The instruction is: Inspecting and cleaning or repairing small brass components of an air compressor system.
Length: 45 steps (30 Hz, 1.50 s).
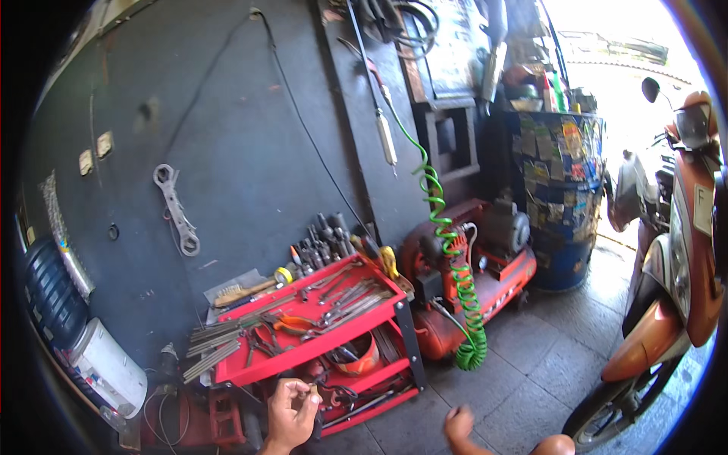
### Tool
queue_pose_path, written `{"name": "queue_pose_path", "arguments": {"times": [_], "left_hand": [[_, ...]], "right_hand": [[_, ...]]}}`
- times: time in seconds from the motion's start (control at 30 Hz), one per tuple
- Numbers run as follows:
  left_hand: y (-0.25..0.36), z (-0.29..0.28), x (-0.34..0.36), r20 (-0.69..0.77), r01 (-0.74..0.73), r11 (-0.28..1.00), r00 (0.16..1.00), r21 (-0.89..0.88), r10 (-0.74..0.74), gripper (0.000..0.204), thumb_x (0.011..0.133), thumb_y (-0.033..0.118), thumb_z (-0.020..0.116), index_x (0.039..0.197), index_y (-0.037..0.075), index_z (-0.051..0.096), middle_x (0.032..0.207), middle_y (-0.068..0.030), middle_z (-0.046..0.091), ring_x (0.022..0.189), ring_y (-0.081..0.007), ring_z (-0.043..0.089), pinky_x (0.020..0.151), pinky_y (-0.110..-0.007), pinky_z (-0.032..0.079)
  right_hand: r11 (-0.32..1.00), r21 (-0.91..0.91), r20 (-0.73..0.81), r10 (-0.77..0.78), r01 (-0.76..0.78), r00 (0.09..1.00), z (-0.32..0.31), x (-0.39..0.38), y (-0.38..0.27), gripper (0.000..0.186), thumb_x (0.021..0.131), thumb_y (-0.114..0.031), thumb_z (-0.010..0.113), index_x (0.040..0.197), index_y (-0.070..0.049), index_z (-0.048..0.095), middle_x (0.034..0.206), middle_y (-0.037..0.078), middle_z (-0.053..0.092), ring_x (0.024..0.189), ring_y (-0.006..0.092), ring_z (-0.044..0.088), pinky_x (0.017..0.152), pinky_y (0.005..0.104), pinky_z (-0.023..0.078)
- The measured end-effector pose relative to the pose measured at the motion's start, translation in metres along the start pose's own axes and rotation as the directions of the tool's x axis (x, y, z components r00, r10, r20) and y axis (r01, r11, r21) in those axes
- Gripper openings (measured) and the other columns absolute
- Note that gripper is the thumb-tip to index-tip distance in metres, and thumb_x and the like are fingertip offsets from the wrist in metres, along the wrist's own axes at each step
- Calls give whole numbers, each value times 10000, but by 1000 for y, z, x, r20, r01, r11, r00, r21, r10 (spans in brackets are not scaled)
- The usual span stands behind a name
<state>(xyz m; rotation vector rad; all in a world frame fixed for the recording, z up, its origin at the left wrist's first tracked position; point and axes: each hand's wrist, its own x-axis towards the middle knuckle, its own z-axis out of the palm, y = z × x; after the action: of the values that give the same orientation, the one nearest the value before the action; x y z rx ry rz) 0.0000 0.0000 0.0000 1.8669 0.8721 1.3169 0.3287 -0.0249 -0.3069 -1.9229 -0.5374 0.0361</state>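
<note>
Here's the left hand [290,415], thumb and fingers narrowed in a pinch, and between them a small brownish piece [313,389], too tiny to identify. It sits in view below the front edge of the cart [318,341], against the lower shelves. Over to the right, the right hand [458,425] hangs low beyond the cart's front right corner, blurred; whether it's closed or holding anything, I can't tell.

The step in hand looks like plain holding and handling of that piece; the next move, I'd judge, calls for a steady pinch and perhaps the right hand brought nearer.

Now the count! One piece, two hands, one cart. Up top: one orange-handled pliers [294,323] near the tray's middle, one brush [246,292] and one tape roll [283,275] along the back edge; spanners overlap too much to number. Below, one red bowl [370,356] toward the right end. Beyond the right edge: one compressor [436,334], one green hose [472,350], one drum [561,205], one motorbike [680,258].
</note>
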Motion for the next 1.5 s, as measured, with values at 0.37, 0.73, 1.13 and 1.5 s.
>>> {"name": "queue_pose_path", "arguments": {"times": [0.37,0.73,1.13,1.5], "left_hand": [[-10,10,108,-160,-325,663,812,674,561,253,883,295,704,990,87,609,749,-123,613,626,-242,609,572,-399,497],[-36,14,121,-81,-298,487,784,821,616,239,990,267,527,924,43,577,649,-70,511,483,-168,473,462,-304,402],[-32,13,126,-3,-245,386,841,889,541,249,976,264,499,908,42,590,692,-106,540,561,-253,539,514,-379,436],[-6,12,133,0,-285,447,843,848,537,245,983,262,502,888,49,578,666,-83,507,526,-222,500,466,-334,402]], "right_hand": [[532,356,-353,-685,769,637,-43,304,-453,205,887,-171,624,981,9,655,917,172,689,812,273,678,752,356,516],[657,85,-180,-729,749,660,60,428,-636,602,853,-484,638,1109,58,594,1023,277,650,1005,395,626,843,441,482],[522,439,-187,-743,732,642,94,472,-685,368,932,-323,554,785,12,594,648,133,622,606,260,620,570,401,472],[430,449,-450,-648,783,614,75,521,-670,325,957,-259,534,1107,27,501,876,188,630,849,292,627,791,398,487]]}}
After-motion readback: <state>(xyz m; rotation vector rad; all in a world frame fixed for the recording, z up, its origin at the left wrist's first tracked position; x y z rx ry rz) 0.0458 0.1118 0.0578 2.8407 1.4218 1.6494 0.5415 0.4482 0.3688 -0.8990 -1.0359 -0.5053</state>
